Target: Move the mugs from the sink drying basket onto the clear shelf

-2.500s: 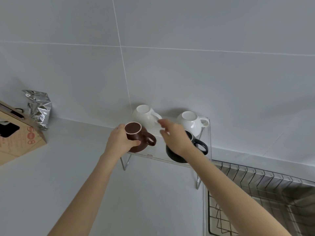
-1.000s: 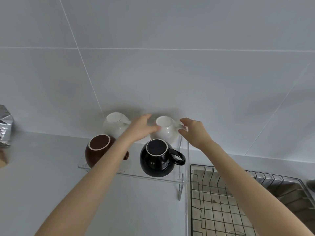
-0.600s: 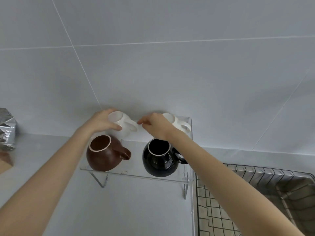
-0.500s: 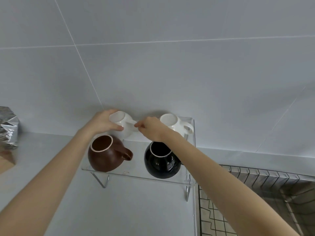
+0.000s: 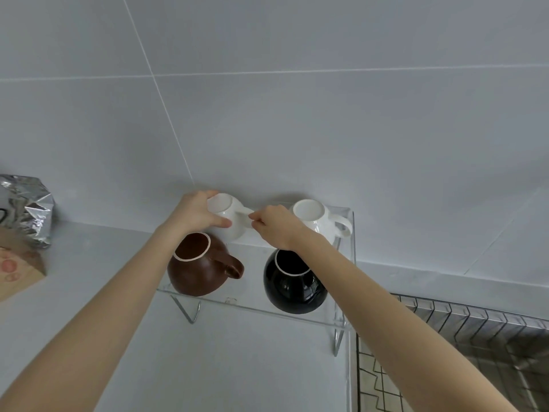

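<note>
Head view: both hands meet on the left white mug (image 5: 228, 217) at the back of the clear shelf (image 5: 252, 306), near 12 o'clock from the person. The left hand (image 5: 194, 214) wraps the mug's body from its 9 o'clock side, thumb across the front; the right hand (image 5: 274, 226) pinches the mug's handle, which juts toward 3 o'clock. So the mug's long axis, body to handle, runs left to right between the two hands, and each hand is already in contact; neither is nearer. I judge the move in hand to be a small turn or nudge to square this mug with its neighbours.

The right white mug (image 5: 316, 220) stands just beside it at 3 o'clock, handle pointing right. In front, the brown mug (image 5: 197, 267) and the black mug (image 5: 292, 285) sit on the shelf's near edge. The sink drying basket (image 5: 463, 337) lies at 4 o'clock; the part in view shows no mugs.

On the desk (image 5: 98, 263) at 9 o'clock stand a foil bag (image 5: 26, 208) and a cardboard box (image 5: 17, 270) with red round marks; no writing is legible.
</note>
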Demonstrator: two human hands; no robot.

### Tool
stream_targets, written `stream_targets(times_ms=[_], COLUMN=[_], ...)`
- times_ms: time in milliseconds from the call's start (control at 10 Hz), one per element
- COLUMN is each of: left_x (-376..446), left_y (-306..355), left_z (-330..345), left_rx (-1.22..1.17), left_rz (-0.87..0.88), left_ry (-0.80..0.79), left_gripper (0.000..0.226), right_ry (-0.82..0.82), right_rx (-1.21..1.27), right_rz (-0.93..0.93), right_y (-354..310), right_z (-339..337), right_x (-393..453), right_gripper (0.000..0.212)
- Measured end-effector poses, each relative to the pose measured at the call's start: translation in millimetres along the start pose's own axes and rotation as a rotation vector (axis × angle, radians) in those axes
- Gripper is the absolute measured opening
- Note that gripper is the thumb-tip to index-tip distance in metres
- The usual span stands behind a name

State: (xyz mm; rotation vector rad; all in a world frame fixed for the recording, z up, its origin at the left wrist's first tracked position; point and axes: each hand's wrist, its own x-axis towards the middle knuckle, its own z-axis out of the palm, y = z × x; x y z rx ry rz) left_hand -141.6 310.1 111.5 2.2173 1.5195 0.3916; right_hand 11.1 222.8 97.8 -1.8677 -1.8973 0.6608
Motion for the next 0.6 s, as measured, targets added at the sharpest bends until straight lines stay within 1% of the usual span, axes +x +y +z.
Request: stream_targets(times_ms=[100, 300, 400, 500, 600], left_x=[-4, -9, -11, -20, -38], left_y=[1, 4, 10, 21, 40], left_z=[1, -2, -3, 7, 19], left_rx=[-0.007, -0.027, 0.044, 0.136, 0.142], left_rz=[-0.014, -0.044, -0.039, 0.014, 0.125], left_ry=[0.000, -0.051, -0.094, -0.027, -0.043], left_gripper=[0.080, 0.080, 0.076, 0.065, 0.060], right_ry=[0.028, -0.003, 0.009, 0.082, 0.195], right_rx=[-0.014, -0.093, -0.045, 0.025, 0.137], right_rz=[-0.002, 0.001, 0.006, -0.031, -0.029], right_y=[2, -2, -9, -10, -8], right_z=[3, 1, -13, -32, -43], right_x=[0, -3, -21, -53, -109], right_gripper=[0.033, 0.032, 0.028, 0.029, 0.035])
